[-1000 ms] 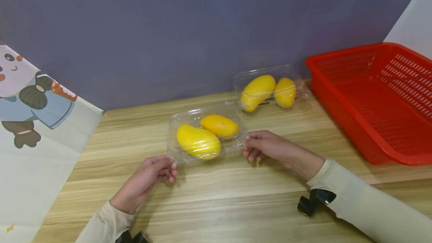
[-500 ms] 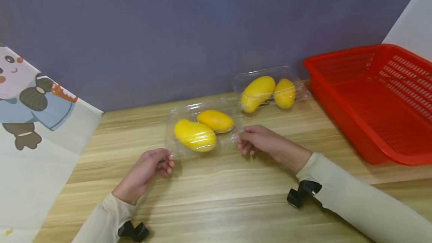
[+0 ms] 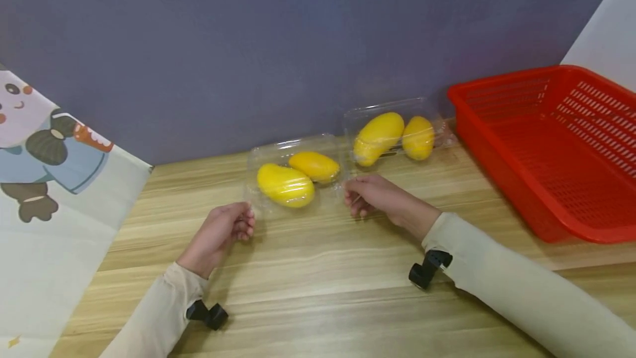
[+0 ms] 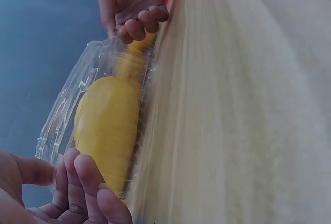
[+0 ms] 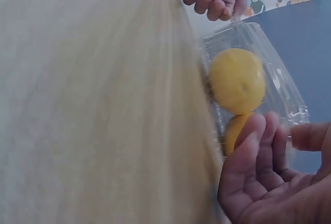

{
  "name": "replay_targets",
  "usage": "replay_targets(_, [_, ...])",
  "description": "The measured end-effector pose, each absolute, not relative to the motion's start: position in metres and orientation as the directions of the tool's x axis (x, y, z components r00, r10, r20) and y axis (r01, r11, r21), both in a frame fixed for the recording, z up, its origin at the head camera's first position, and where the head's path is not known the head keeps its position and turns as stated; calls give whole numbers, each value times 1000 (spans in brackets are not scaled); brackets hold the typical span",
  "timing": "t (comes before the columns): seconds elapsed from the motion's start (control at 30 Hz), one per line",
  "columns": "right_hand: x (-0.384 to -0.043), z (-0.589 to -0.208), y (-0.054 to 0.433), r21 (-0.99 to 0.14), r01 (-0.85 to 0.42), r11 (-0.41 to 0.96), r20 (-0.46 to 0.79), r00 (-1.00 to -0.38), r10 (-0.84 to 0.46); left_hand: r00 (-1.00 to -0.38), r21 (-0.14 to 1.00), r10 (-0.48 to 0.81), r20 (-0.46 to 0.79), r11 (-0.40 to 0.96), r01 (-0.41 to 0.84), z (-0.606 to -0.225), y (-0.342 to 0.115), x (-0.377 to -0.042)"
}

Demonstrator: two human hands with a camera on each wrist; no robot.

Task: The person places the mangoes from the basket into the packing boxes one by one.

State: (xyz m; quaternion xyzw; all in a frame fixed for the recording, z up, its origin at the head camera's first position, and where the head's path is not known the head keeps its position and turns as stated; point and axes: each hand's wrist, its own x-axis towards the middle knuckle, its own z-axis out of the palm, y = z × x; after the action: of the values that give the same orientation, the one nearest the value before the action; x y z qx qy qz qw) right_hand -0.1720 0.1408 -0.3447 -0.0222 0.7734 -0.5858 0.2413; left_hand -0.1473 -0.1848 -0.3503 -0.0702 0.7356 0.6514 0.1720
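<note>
A clear plastic clamshell box [image 3: 298, 145] holding two yellow mangoes [image 3: 285, 185] sits toward the back of the wooden table, its lid down over them. My left hand [image 3: 221, 231] pinches the box's near left corner between thumb and fingers. At the near right corner, my right hand [image 3: 372, 195] pinches the rim the same way. Both wrist views show the box between the two hands, the mangoes [image 4: 108, 125] visible through the plastic. Just right of it, a second clear box [image 3: 387, 105] with two mangoes [image 3: 380, 137] stands against the grey-blue wall.
A red slatted plastic basket [image 3: 526, 175] stands at the right, close to the second box. The grey-blue wall [image 3: 238, 59] closes off the back of the wooden table [image 3: 308, 291]. A white panel with cartoon figures [image 3: 54, 170] borders the left side.
Both hands have moved the held box away from the person, toward the back wall and slightly left. The second box and the basket have stayed in place.
</note>
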Motion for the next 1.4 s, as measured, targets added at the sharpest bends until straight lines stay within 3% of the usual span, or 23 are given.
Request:
replay_targets(0.63, [-197,-345,112,-888,448,108,-461,-861,-216,-942,938,10,-336,94,-333,-349,-181,-178])
replay_targets(0.9, [-204,-343,105,-875,472,108,-484,-849,-213,-932,929,-43,-360,77,-363,-349,-179,-183])
replay_targets(1.27, [-205,-342,103,-860,511,9,-502,-841,-204,-935,935,-50,-350,32,-352,-350,-176,-189])
replay_targets(1.4, [-196,-344,106,-865,500,43,-493,-830,-263,-935,938,-69,-347,-12,-347,-355,-176,-187])
